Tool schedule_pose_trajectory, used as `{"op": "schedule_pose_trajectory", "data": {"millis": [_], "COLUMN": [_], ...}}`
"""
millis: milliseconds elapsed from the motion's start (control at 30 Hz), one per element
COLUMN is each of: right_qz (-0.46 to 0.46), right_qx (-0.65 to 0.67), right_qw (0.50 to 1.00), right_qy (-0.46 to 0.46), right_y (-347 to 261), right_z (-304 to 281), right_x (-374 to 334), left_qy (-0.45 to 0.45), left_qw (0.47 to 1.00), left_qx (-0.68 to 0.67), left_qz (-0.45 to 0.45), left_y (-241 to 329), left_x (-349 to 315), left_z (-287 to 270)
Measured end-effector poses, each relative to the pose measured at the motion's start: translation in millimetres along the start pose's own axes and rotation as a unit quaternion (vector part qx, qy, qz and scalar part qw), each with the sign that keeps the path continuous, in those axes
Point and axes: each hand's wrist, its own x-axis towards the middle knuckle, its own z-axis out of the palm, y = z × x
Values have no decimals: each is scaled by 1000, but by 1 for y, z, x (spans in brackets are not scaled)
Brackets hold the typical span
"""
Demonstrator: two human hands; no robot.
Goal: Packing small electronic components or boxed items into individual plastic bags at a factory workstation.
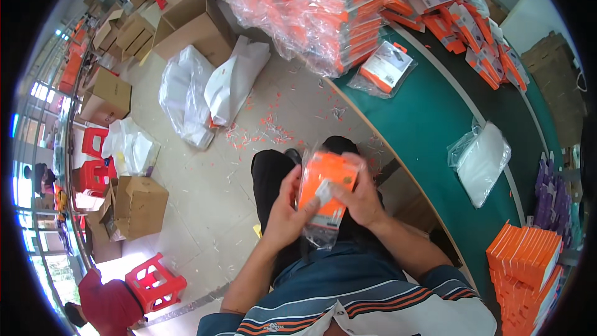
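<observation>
Above my lap I hold an orange and white box (329, 171) in a clear plastic bag, its loose end hanging toward me. My left hand (289, 211) grips the box along its left side, thumb on the front. My right hand (364, 196) holds the right side, its thumb pressing near a small white patch (324, 191) on the front. Whether that patch is a label or a loose piece I cannot tell. The fingers behind the box are hidden.
On the green table (416, 130) to my right lie a bagged box (387, 68), a stack of clear bags (482, 165) and orange boxes (522, 255). Wrapped boxes (348, 18) pile up at its far end. Left are white sacks (186, 96), cartons (140, 205), a red stool (155, 283) and another person (109, 302).
</observation>
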Motion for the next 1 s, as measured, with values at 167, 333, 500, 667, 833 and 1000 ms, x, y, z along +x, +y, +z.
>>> {"op": "schedule_pose_trajectory", "data": {"millis": [167, 333, 500, 667, 833, 1000], "right_qz": [-133, -217, -227, -150, -73, -94], "right_qx": [93, 104, 29, -1, -59, -127], "right_qw": [984, 964, 959, 978, 985, 974], "right_qy": [73, 115, 166, 144, 143, 165], "right_y": [-108, -197, -278, -280, -256, -260], "right_z": [-13, -40, -90, -123, -124, -115], "right_x": [70, 169, 276, 354, 382, 384], "left_qy": [-11, 53, -27, 119, 214, 251], "left_qw": [995, 977, 980, 964, 921, 938], "left_qx": [-73, 66, 11, 82, 126, -49], "left_qz": [68, 198, 199, 221, 299, 234], "left_y": [84, 213, 303, 305, 257, 193], "left_x": [69, 166, 288, 342, 358, 309], "left_z": [9, 24, 33, 66, 55, 51]}}
